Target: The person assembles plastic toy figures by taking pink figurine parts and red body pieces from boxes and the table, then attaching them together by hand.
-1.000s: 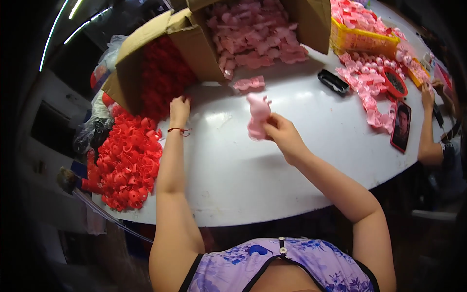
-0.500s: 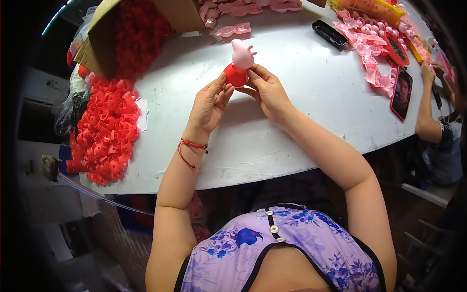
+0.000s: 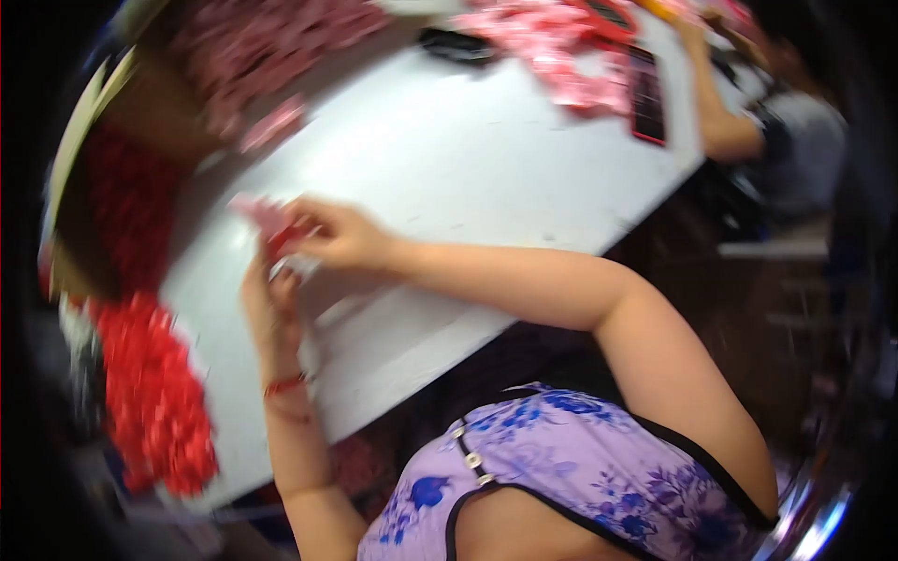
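A small toy pig figure [image 3: 283, 241] with a red body and a pink head is held between my two hands over the white table, smeared by motion. My left hand [image 3: 271, 304] grips it from below, its fingers closed and partly hidden. My right hand [image 3: 341, 236] pinches the red body from the right side. The pink head points up and to the left, beyond my fingers. Near my left wrist lies a heap of red plastic parts [image 3: 157, 397].
A cardboard box [image 3: 154, 103] with red parts stands at the left. Pink parts [image 3: 271, 47] lie along the back of the white table [image 3: 486, 187]. A black case [image 3: 456, 47] and a phone [image 3: 647, 98] lie farther right, near another person's arm [image 3: 716, 112].
The whole view has swung right, so the table and heaps appear shifted and tilted. Both hands still hold the toy figure, now at the left of the view, its head tipped more leftward.
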Demonstrator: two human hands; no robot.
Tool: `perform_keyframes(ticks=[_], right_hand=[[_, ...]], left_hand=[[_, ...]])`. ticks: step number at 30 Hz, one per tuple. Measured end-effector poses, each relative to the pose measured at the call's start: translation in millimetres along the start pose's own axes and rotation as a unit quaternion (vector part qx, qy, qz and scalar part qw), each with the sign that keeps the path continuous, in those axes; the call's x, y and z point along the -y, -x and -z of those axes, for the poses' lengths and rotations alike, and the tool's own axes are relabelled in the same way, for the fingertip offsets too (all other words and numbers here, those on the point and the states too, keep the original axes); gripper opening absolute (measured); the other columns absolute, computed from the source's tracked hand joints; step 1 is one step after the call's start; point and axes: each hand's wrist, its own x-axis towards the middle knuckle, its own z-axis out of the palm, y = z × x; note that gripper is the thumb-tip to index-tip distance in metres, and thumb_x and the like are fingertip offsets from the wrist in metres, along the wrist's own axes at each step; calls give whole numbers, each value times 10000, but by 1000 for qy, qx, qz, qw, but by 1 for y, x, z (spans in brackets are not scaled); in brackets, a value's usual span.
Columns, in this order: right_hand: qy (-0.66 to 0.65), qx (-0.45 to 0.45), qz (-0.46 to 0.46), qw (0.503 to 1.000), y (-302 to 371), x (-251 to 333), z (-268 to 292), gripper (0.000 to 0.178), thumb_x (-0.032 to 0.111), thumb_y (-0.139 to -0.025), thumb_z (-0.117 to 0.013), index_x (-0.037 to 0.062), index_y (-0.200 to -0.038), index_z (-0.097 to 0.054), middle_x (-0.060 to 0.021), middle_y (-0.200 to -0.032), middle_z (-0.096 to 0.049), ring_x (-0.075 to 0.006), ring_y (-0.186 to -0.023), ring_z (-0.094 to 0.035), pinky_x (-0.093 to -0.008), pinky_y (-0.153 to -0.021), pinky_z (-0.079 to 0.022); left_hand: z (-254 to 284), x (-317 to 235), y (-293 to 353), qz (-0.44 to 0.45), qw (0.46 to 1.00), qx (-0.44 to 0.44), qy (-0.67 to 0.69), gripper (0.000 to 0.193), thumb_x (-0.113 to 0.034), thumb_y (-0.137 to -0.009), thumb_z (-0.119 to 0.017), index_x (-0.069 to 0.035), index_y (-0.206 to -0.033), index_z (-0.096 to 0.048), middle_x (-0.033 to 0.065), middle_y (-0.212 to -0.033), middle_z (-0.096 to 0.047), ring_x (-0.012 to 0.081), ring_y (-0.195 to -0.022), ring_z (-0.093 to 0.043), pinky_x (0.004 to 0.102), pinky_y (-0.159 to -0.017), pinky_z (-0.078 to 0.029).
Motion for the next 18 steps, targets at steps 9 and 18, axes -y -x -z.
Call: perform_keyframes(ticks=[9,18], right_hand=[[-140,-17,-66,988,7,14,-2,396,64,-817,-620,-9,-1175,-467,-95,-1071,-569,-157,-954,-559,-285,-834,-481],[-232,-40,-142,961,4,12,-4,413,59,-829,-582,-17,-1204,-424,-134,-1050,-582,-182,-902,-605,-308,-751,-529]], left_hand=[[5,7,-10,21,993,115,12,416,-366,-905,-530,-78,-1202,-485,-19,-903,-599,21,-674,-541,137,-478,-400],[5,9,-2,-43,994,99,-21,388,-377,-927,-483,-76,-1170,-517,5,-936,-620,48,-678,-550,175,-527,-413]])
